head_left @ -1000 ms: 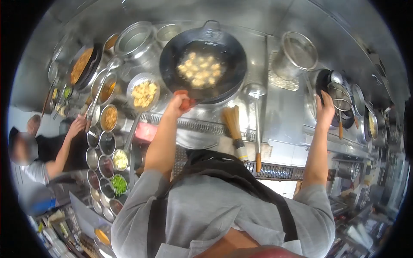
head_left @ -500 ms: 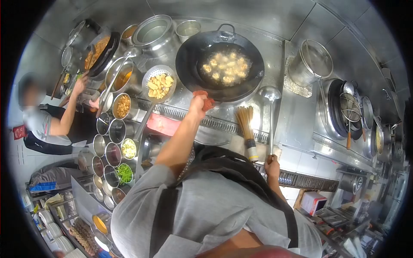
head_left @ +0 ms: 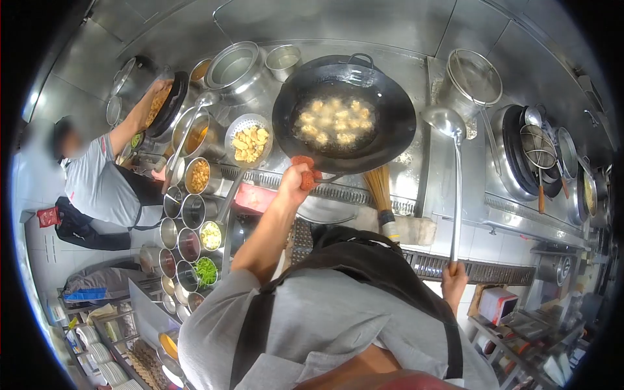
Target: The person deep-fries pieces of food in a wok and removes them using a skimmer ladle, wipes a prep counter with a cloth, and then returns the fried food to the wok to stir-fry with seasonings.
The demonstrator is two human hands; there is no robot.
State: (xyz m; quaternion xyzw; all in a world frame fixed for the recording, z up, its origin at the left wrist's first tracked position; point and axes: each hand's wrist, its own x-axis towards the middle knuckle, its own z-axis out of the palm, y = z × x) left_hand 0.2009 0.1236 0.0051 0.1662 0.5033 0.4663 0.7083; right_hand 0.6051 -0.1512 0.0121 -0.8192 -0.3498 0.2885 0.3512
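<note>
Left hand (head_left: pixel 297 179) forward, grip around red cloth (head_left: pixel 308 181); right hand (head_left: pixel 455 279) low, grip around ladle (head_left: pixel 457 182).

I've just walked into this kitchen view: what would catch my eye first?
Probably the big black wok at upper centre, with golden food pieces in bubbling liquid and the left hand gripping a red cloth at its near edge. Next, the long steel ladle upright in view to the right, its handle end in the right hand. Then the perforated skimmer of golden chunks, left of the wok.
</note>
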